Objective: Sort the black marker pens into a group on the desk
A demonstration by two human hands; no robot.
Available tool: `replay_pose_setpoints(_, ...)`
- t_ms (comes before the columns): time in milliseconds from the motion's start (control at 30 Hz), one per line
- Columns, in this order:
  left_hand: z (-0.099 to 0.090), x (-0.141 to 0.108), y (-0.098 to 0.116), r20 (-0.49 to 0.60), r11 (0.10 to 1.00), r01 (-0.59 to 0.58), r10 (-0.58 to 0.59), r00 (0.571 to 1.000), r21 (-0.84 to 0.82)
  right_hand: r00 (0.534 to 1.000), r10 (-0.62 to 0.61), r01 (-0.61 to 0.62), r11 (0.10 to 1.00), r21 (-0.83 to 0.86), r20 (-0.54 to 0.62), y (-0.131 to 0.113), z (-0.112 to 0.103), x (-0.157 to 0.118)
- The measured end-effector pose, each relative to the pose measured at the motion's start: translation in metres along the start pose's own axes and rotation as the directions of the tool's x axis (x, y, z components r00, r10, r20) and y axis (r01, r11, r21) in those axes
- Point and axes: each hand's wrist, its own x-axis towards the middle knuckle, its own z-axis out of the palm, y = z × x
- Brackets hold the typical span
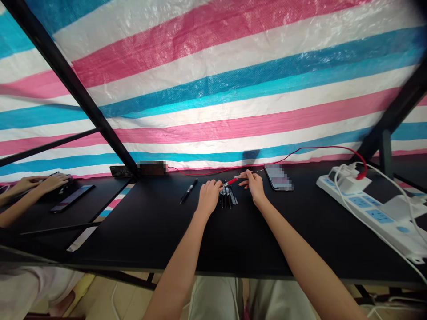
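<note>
A red pen (231,182) with a pale end slants between my two hands above the black tabletop. The fingers of my left hand (209,195) are closed at its lower left end. At the pale upper end, the thumb and fingers of my right hand (254,186) pinch it; the exact contact is small. Right below the pen lies a fanned bunch of dark pens (228,198), several of them with clear or silvery parts, partly hidden by my left hand. A single black pen (189,191) rests apart, to the left of my left hand.
A phone (278,177) lies right of my right hand. A white power strip (370,209) with plugs and cables occupies the table's right side. A red cable (213,172) runs along the back. At left, beyond a black frame (100,118), a co-worker's hands (50,182) are near another phone (72,198).
</note>
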Motion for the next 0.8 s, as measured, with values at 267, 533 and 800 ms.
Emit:
replay_pose_setpoints(267, 0.0026, 0.001, -0.0012, -0.019, 1.0, -0.026, 0.026, 0.999, -0.005, 0.999, 0.026, -0.025, 0.999, 0.043, -0.03, 0.0021, -0.0001, 0.0006)
replay_pose_setpoints(533, -0.0019, 0.0001, 0.001, 0.035, 1.0, 0.011, -0.011, 0.999, 0.008, 0.997, 0.007, 0.0, 0.995, 0.099, -0.077, -0.0004, -0.0005, -0.0011)
replay_pose_setpoints(800, -0.0016, -0.0002, 0.0001, 0.026, 1.0, -0.003, 0.003, 1.0, 0.0, 0.998, 0.029, -0.022, 0.99, 0.137, -0.047, 0.0017, 0.0007, -0.001)
